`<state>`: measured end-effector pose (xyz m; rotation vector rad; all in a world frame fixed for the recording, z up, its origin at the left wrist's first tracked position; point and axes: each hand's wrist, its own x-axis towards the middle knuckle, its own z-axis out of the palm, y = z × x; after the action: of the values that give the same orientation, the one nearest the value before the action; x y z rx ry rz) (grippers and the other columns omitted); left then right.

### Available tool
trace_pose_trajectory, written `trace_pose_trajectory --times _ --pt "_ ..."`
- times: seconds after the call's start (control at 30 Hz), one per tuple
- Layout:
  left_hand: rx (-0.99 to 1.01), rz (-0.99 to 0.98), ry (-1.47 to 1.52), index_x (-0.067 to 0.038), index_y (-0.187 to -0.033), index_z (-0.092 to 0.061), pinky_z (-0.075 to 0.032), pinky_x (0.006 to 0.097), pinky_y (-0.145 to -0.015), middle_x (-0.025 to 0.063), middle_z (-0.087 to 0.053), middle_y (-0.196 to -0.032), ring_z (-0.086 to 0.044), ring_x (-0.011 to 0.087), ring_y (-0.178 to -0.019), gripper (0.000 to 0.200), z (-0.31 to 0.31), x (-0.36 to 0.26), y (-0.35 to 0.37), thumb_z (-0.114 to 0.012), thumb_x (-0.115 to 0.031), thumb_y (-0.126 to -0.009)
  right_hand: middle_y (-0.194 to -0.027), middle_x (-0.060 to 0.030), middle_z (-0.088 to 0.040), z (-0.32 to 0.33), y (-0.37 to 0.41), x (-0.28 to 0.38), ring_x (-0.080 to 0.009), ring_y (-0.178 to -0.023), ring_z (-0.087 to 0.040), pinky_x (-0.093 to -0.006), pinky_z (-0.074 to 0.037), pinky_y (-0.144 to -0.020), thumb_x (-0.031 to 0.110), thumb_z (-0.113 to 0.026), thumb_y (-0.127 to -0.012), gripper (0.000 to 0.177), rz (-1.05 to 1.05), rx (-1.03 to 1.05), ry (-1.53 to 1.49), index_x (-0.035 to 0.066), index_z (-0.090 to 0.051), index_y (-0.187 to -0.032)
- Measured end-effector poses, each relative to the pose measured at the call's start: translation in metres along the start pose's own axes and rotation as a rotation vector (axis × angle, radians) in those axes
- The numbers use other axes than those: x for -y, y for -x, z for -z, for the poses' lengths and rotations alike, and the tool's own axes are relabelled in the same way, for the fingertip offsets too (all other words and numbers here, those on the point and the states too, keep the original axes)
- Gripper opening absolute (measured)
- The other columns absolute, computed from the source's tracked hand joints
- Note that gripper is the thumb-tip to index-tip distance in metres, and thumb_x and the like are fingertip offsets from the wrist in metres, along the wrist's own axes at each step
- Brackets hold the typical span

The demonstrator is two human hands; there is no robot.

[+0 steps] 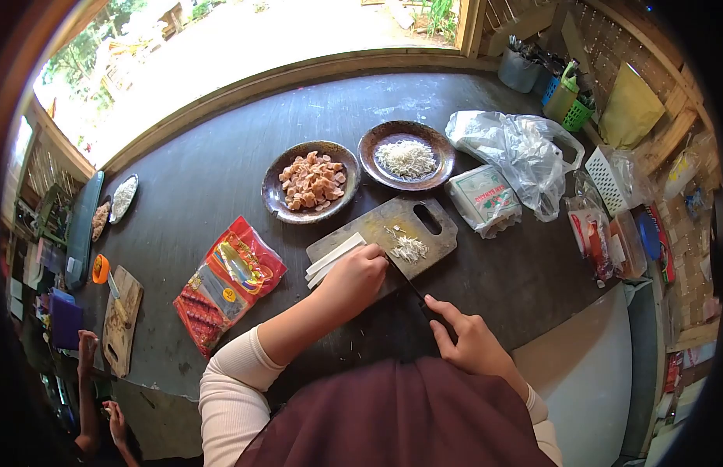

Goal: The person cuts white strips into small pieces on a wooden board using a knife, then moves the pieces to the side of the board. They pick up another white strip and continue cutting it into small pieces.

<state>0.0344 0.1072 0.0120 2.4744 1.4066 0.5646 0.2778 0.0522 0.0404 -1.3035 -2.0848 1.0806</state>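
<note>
My left hand is closed over the ends of several long white sticks of food, pressing them onto a worn cutting board. In my right hand is the dark handle of a knife; its blade lies along the board's near side, close to my left fingertips. A small pile of white shreds sits on the board beyond the knife. The exact kind of food in the sticks cannot be made out.
Behind the board stand a plate of white shreds and a bowl of chopped pinkish pieces. A red sausage packet lies left. Plastic bags and a white packet lie right. Another person's hand shows at far left.
</note>
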Motion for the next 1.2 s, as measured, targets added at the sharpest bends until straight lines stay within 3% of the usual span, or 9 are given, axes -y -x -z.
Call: trace_pose_trajectory --times 0.1,0.23,0.4,0.63,0.8,0.93,1.2 --pt "0.009 -0.12 -0.07 0.002 -0.085 -0.063 -0.053 0.0366 -0.082 0.0133 -0.062 -0.096 -0.063 0.0296 -0.091 0.007 -0.001 0.005 -0.001 -0.061 -0.003 -0.082 -0.094 -0.0255 -0.068 0.0 0.006 -0.005 -0.0429 -0.082 -0.067 -0.0442 -0.053 -0.072 0.011 -0.059 -0.09 0.04 0.048 -0.049 -0.043 0.006 -0.055 -0.13" --pt "0.01 -0.119 -0.047 0.002 -0.086 -0.063 -0.053 0.0364 -0.082 0.0131 -0.063 -0.096 -0.063 0.0294 -0.091 0.007 0.0 0.004 -0.001 -0.061 -0.003 -0.082 -0.095 -0.0259 -0.068 0.003 0.015 -0.005 -0.0428 -0.084 -0.067 -0.044 -0.053 -0.074 0.011 -0.058 -0.09 0.04 0.069 -0.064 -0.049 0.006 -0.055 -0.13" --pt "0.039 -0.097 -0.06 0.001 -0.088 -0.064 -0.053 0.0361 -0.081 0.0127 -0.063 -0.097 -0.063 0.0287 -0.093 0.008 -0.001 0.007 -0.001 -0.06 -0.004 -0.084 -0.088 -0.0276 -0.066 0.003 0.001 0.007 -0.0432 -0.079 -0.067 -0.0412 -0.052 -0.071 0.012 -0.056 -0.093 0.042 -0.173 0.046 -0.128 0.007 -0.05 -0.134" --pt "0.012 -0.013 0.003 0.002 -0.09 -0.066 -0.054 0.0366 -0.08 0.0125 -0.065 -0.097 -0.064 0.0292 -0.089 0.011 -0.003 0.006 -0.001 -0.061 -0.006 -0.086 -0.083 -0.0271 -0.065 0.002 0.002 0.006 -0.0427 -0.075 -0.067 -0.0388 -0.051 -0.067 0.012 -0.056 -0.094 0.042 -0.232 0.037 -0.212 0.007 -0.049 -0.135" --pt "-0.031 -0.056 -0.003 0.002 -0.09 -0.067 -0.054 0.0366 -0.081 0.0127 -0.065 -0.097 -0.065 0.0296 -0.088 0.011 0.0 0.005 -0.001 -0.061 -0.006 -0.086 -0.085 -0.0272 -0.066 -0.001 0.002 0.001 -0.0427 -0.078 -0.067 -0.0396 -0.051 -0.068 0.011 -0.057 -0.093 0.041 -0.055 -0.021 -0.15 0.007 -0.051 -0.133" --pt "-0.027 -0.032 0.018 0.002 -0.089 -0.066 -0.054 0.0364 -0.081 0.0125 -0.065 -0.096 -0.065 0.0294 -0.089 0.01 -0.002 0.005 0.0 -0.061 -0.005 -0.085 -0.084 -0.0264 -0.066 0.003 0.001 0.007 -0.0427 -0.078 -0.067 -0.0406 -0.051 -0.068 0.011 -0.058 -0.092 0.04 -0.134 0.019 -0.16 0.007 -0.052 -0.132" --pt "-0.015 -0.037 0.013 0.003 -0.089 -0.066 -0.054 0.0359 -0.082 0.0129 -0.065 -0.096 -0.065 0.0289 -0.09 0.009 -0.003 0.005 -0.001 -0.062 -0.003 -0.082 -0.078 -0.0233 -0.066 0.0 0.003 0.0 -0.0353 -0.066 -0.068 -0.0364 -0.05 -0.062 0.009 -0.059 -0.091 0.04 -0.028 -0.039 -0.152 0.007 -0.054 -0.131"
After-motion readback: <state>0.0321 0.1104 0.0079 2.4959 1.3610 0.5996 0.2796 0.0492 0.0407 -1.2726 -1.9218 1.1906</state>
